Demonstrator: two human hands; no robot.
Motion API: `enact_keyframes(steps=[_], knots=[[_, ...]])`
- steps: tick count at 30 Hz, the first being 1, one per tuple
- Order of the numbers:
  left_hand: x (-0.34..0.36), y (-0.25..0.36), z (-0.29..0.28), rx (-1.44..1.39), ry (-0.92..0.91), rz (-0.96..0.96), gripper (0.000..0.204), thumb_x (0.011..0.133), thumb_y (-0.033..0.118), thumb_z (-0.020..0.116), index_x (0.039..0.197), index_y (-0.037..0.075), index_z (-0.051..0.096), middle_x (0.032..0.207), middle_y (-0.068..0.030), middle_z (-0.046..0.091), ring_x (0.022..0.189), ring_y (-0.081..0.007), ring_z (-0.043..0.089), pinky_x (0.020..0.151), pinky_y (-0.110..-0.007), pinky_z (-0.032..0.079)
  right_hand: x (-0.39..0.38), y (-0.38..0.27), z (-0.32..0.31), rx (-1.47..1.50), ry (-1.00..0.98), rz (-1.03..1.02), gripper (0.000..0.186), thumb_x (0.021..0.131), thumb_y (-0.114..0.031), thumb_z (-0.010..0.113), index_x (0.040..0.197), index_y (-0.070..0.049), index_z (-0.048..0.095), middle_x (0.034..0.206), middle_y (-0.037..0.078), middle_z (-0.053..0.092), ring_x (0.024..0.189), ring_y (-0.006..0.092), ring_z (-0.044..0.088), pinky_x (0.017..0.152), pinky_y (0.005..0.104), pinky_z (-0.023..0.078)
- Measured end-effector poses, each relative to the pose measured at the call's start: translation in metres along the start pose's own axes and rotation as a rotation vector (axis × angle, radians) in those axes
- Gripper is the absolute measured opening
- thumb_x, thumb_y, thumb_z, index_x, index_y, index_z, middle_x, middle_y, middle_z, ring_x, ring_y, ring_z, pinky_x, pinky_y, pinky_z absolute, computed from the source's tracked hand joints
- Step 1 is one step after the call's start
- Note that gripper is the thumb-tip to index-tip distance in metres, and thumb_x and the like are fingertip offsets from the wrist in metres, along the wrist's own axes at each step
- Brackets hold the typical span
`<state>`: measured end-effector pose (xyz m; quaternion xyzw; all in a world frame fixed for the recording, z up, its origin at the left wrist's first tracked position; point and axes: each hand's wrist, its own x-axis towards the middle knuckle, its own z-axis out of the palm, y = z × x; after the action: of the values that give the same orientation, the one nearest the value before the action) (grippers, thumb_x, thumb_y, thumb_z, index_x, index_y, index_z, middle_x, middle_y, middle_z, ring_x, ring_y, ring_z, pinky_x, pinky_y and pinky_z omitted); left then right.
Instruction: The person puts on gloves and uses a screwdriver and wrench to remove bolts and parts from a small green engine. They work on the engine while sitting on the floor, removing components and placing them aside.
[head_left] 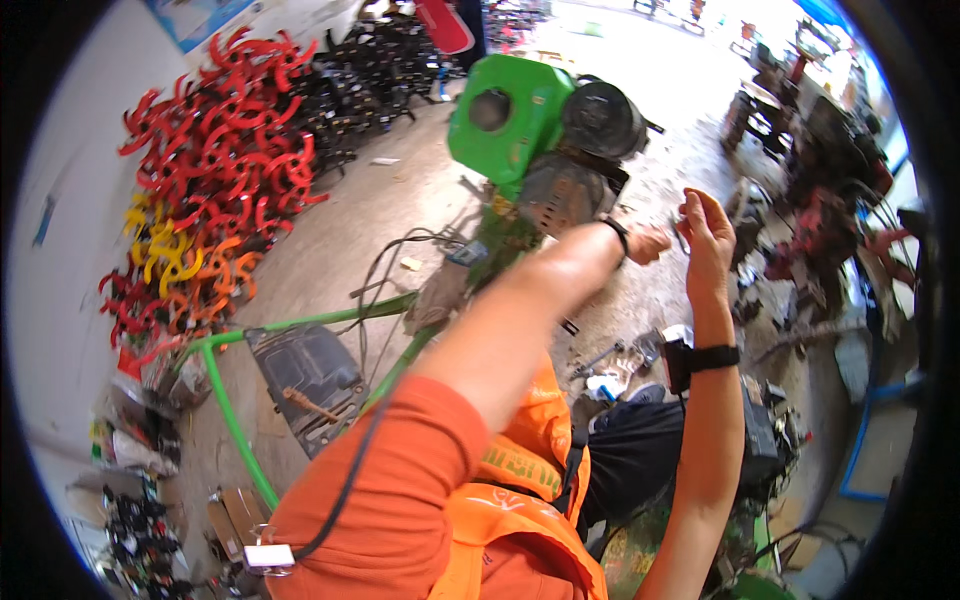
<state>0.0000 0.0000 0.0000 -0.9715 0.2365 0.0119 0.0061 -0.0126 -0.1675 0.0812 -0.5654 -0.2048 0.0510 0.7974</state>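
Note:
My left hand (648,243) is beside a grey slotted cover (560,195) on a small engine, its fingers curled and blurred; what they hold is unclear. The engine carries a green fuel tank (530,110) and a black cylindrical part (600,115). My right hand (708,225) is raised just right of my left, fingers pinched on a small dark thin piece (681,232). A green tubular frame (225,405) extends from the engine toward the lower left, with a dark plate (300,370) of tools inside it.
Piles of red (220,140), yellow, orange and black curved blades (370,80) lie along the left wall (75,240). Greasy machine parts (820,180) crowd the right side. Black cables (390,260) and loose small parts (610,365) lie on the concrete floor (400,170).

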Motion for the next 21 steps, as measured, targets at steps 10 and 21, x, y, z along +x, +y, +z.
enact_keyframes(steps=[10, 21], knots=[[-0.187, 0.149, -0.047, -0.938, 0.245, 0.116, 0.018, 0.103, 0.022, 0.076, 0.100, 0.004, 0.073, 0.084, -0.0143, 0.074, 0.072, -0.0264, 0.071, 0.066, -0.042, 0.057, -0.044, 0.032, -0.054, 0.044, 0.095, -0.047, 0.021, 0.112, -0.018, 0.070, 0.123, -0.002, 0.079, 0.102, 0.002, 0.076, 0.083, 0.0080, 0.064, 0.074, 0.0260, 0.053], [-0.287, 0.229, 0.028, -1.600, -0.157, -0.393, 0.026, 0.116, 0.027, 0.066, 0.121, 0.003, 0.076, 0.098, 0.0040, 0.071, 0.092, -0.0055, 0.064, 0.079, -0.027, 0.054, -0.064, 0.120, -0.019, 0.073, 0.023, 0.282, 0.024, 0.109, -0.024, 0.075, 0.126, -0.008, 0.081, 0.109, -0.002, 0.078, 0.089, 0.0067, 0.067, 0.081, 0.0270, 0.057]])
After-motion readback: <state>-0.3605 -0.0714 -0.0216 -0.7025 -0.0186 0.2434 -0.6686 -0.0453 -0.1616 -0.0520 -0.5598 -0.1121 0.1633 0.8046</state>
